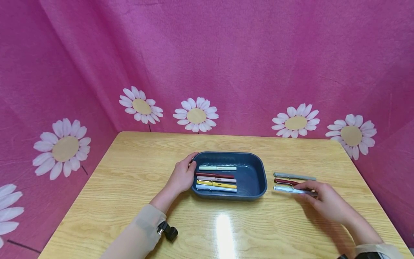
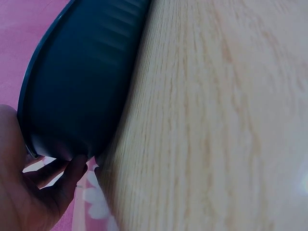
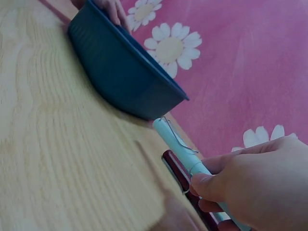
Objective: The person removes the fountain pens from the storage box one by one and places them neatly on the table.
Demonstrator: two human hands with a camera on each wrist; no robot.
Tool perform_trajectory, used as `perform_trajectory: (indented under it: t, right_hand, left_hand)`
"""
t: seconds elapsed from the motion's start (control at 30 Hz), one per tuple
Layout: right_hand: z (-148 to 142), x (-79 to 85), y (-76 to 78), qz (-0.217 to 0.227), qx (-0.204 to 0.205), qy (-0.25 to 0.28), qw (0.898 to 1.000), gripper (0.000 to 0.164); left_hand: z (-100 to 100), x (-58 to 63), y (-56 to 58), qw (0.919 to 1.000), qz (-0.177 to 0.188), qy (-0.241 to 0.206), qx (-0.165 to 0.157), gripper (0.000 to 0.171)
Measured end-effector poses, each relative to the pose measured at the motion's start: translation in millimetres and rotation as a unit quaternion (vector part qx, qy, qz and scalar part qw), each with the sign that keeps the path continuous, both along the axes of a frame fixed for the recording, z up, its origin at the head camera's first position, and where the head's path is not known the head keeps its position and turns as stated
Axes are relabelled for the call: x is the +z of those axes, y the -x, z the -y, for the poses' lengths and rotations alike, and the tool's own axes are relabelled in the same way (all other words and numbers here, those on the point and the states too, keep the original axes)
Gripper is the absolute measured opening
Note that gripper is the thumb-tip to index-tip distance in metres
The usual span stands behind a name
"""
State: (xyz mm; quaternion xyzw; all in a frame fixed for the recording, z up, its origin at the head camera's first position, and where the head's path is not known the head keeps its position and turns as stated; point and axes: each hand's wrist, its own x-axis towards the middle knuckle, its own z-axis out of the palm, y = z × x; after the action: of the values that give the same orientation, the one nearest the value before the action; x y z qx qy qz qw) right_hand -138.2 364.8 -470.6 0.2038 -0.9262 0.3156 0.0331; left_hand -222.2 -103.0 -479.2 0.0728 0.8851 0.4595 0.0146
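A dark blue plastic bin [image 1: 253, 194] stands on the table with several pens lying side by side in its left half: pale mint [image 1: 217, 168], dark red [image 1: 223, 176], pale pink [image 1: 223, 180], yellow [image 1: 223, 185] and light blue [image 1: 221, 189]. At the bin's left end my left hand [image 1: 183, 175] grips the wall, thumb at the rim. To the right of the bin, my right hand [image 1: 326, 201] pinches a pale blue pen [image 3: 179, 147] between thumb and fingers, its clip end pointing left. Just behind it lie a dark red pen [image 1: 284, 182] and a grey-green pen [image 1: 297, 176].
The wooden table [image 1: 148, 154] has its back edge against a pink curtain [image 1: 226, 64] printed with white daisies. Both forearms reach in from the front, and a small black device [image 1: 168, 231] is strapped at the left wrist.
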Motion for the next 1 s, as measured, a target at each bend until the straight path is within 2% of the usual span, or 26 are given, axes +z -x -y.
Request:
perform_trajectory:
  t: [0.57, 0.77, 1.0]
  right_hand:
    - [-5.3, -18.1, 3.3, -0.018, -0.019, -0.01, 1.0, 0.027]
    - [-4.9, -19.3, 5.3, -0.028, -0.026, -0.021, 0.999, 0.03]
    - [-4.9, -19.4, 5.6, -0.019, -0.031, -0.018, 0.999, 0.034]
  left_hand:
    - [1.1, 0.0, -1.3, 1.0, 0.001, -0.004, -0.002, 0.047]
    - [1.2, -0.9, -0.4, 1.0, -0.004, -0.008, -0.004, 0.047]
    - [0.4, -0.3, -0.3, 0.9999, -0.001, -0.012, -0.004, 0.047]
